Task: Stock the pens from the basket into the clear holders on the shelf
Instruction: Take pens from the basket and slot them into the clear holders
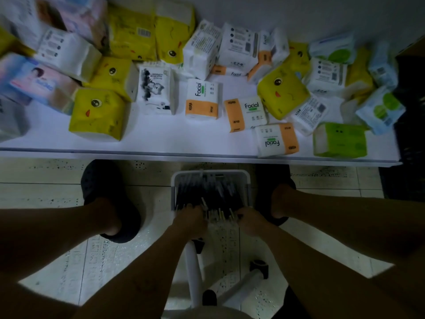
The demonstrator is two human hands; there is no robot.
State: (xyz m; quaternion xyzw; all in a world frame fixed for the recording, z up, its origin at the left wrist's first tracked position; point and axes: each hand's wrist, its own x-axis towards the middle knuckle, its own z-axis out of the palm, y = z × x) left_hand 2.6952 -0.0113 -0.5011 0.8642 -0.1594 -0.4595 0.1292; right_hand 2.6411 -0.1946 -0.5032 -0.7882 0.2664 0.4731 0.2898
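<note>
the basket (pixel 248 180) is a white rectangular tub standing on the pale tiled floor, and it is packed with dark pens (pixel 207 192) lying lengthwise, their light tips bunched at the near end. both hands reach down into that near end. the left hand (pixel 190 221) is at the basket's near left corner, fingers bent down into the pens. the right hand (pixel 250 221) is at the near right corner, fingers likewise bent down among them. a small bunch of light-tipped pens sits between the two hands. the light is dim and the hands are blurred, so i cannot tell whether either hand is gripping pens or only touching them.

a dark shoe (pixel 101 178) stands left of the basket and another dark shoe (pixel 271 178) right of it, one on each side, with a bare leg rising from each.

beyond the basket's far end runs the front edge of a white shelf (pixel 161 139), covered in loose tissue packs. a yellow pack (pixel 99 113) with a cartoon face lies beyond and to the left. an orange-and-white pack (pixel 202 99) marked "facial" stands straight beyond the basket. a green pack (pixel 339 140) lies beyond and to the right, near the shelf edge.

on the near side of the basket, below the hands, a white chair leg (pixel 192 268) runs along the floor, with a black caster (pixel 258 268) to its right.
</note>
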